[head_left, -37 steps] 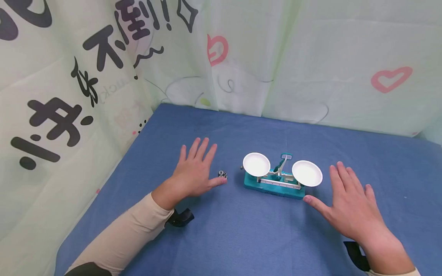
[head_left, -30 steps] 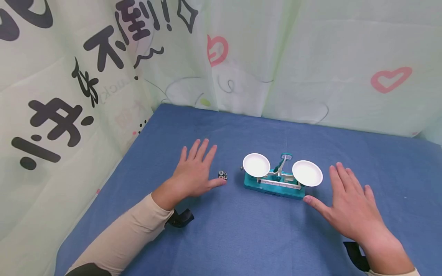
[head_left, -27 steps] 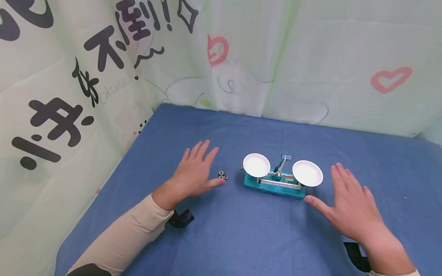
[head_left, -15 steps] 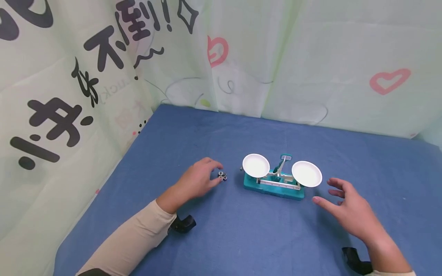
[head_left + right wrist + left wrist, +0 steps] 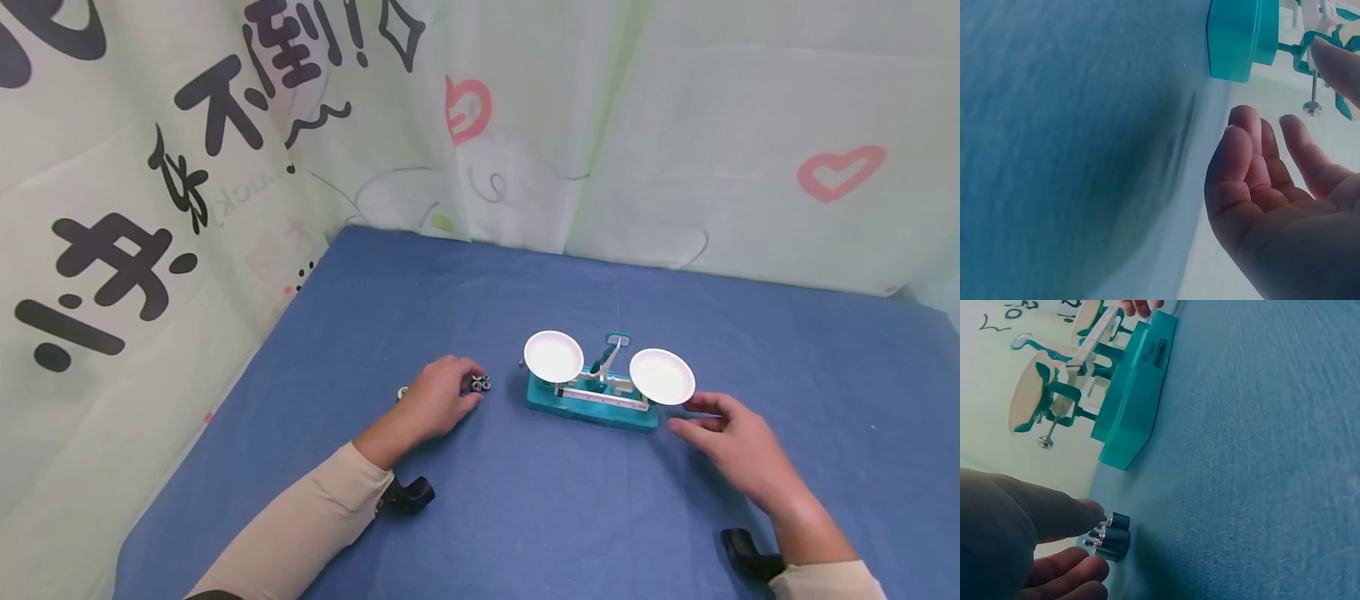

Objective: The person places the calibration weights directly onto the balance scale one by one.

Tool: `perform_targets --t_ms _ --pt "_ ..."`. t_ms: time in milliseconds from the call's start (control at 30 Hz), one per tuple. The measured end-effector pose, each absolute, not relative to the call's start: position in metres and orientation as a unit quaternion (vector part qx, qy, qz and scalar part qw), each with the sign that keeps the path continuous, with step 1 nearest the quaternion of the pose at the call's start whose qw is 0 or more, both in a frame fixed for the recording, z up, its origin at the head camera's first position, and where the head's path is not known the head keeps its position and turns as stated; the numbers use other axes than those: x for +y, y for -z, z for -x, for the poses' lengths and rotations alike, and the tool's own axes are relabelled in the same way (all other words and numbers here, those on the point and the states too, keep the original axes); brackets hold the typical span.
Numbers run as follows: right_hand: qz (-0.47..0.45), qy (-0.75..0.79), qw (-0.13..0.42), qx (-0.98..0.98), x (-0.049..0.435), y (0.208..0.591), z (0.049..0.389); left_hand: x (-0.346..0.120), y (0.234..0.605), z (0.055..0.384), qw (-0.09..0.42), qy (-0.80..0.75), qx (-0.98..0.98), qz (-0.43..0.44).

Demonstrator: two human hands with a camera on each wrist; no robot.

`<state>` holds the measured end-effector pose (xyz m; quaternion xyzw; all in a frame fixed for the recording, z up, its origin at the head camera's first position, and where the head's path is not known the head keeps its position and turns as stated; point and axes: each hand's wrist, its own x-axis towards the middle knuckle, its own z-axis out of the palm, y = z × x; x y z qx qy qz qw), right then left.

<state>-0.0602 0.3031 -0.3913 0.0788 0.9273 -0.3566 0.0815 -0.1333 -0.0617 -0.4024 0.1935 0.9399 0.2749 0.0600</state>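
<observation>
My left hand (image 5: 438, 400) is at nine o'clock of the weights (image 5: 1115, 537); its thumb and fingers are bent and apart, with the weights between them, and if they touch, I cannot tell. The scale (image 5: 604, 398) stands at three o'clock from the weights. At its four o'clock is my right hand (image 5: 738, 446), fingers bent, thumb apart, contact not clear. I judge the work is only beginning: both pans (image 5: 553, 357) carry nothing that I see, so most seems left
</observation>
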Motion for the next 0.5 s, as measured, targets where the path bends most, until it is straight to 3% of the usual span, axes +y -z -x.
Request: perform_targets --t_ms 500 --pt "-0.087 0.386 0.091 0.914 0.292 0.399 0.071 -0.058 0.411 0.139 0.072 -0.269 0.943 -0.183"
